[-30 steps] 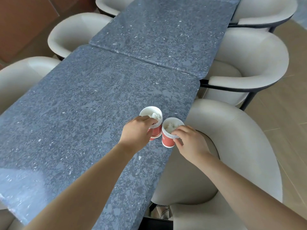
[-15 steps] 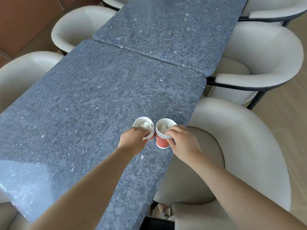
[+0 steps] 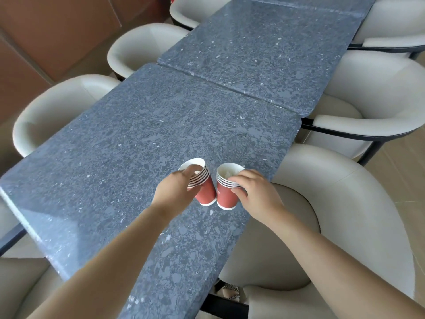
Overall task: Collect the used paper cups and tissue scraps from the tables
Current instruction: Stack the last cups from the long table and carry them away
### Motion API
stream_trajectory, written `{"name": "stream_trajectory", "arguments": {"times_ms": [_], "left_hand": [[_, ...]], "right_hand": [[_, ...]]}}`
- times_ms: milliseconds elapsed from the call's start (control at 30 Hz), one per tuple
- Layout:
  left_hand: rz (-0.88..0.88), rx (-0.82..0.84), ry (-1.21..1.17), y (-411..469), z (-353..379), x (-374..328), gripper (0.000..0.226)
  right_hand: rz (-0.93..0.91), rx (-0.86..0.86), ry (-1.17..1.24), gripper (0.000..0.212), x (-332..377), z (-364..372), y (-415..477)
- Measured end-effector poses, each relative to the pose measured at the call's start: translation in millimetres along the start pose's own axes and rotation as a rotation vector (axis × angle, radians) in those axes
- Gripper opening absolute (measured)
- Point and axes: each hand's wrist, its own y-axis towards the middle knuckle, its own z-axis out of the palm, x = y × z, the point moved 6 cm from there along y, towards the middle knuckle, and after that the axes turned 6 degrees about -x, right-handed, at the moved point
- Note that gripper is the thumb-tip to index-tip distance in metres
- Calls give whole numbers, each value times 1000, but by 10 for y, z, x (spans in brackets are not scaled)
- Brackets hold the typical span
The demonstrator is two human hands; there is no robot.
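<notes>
Two stacks of red paper cups sit close together near the right edge of the near grey stone table point(image 3: 110, 157), and each hand holds one of them. The left hand point(image 3: 177, 192) is wrapped round the left cup stack point(image 3: 205, 191) just under its striped rims, with the fingers curled on it. The right hand point(image 3: 256, 192) grips the right cup stack point(image 3: 226, 198) at the rims, thumb and fingers closed on it. White tissue scraps point(image 3: 228, 174) lie inside the top cup of the right stack, and a little white also shows in the left one, half hidden by the fingers. Compared with a second ago, the left stack is no longer upright. It now leans away to the left, so the two rims have moved apart while the two bottoms are nearly touching. The right stack has stayed upright on the table. I cannot tell whether the bottom of the left stack rests on the table or is lifted a little. In my judgement the person is preparing to join the two stacks into one or to carry both away, so the collecting at this table seems almost finished. A far table point(image 3: 264, 54) and cream chairs point(image 3: 340, 210) stand beyond and beside.
</notes>
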Motion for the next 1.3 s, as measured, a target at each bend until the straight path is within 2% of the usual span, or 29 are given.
{"name": "stream_trajectory", "arguments": {"times_ms": [133, 300, 500, 733, 1033, 1300], "left_hand": [[-44, -61, -150, -353, -334, 113, 39], [-44, -102, -218, -942, -684, 270, 37], [-47, -240, -149, -1858, -1019, 458, 34], [-20, -275, -77, -2840, -1256, 547, 39], [104, -318, -97, -3540, -1414, 304, 40], [194, -285, -130, -3667, -1453, -66, 39]], "right_hand": [[-57, -22, 7, 26, 403, -123, -65], [-155, -2, 36, 27, 1023, -112, -287], [-236, 48, 48, 25, 1701, 128, -788], [-307, -12, 27, 24, 2331, 203, -1547], [-246, -105, 85, 24, 2693, -57, -2311], [-202, -211, 110, 24, 2674, -442, -2639]]}}
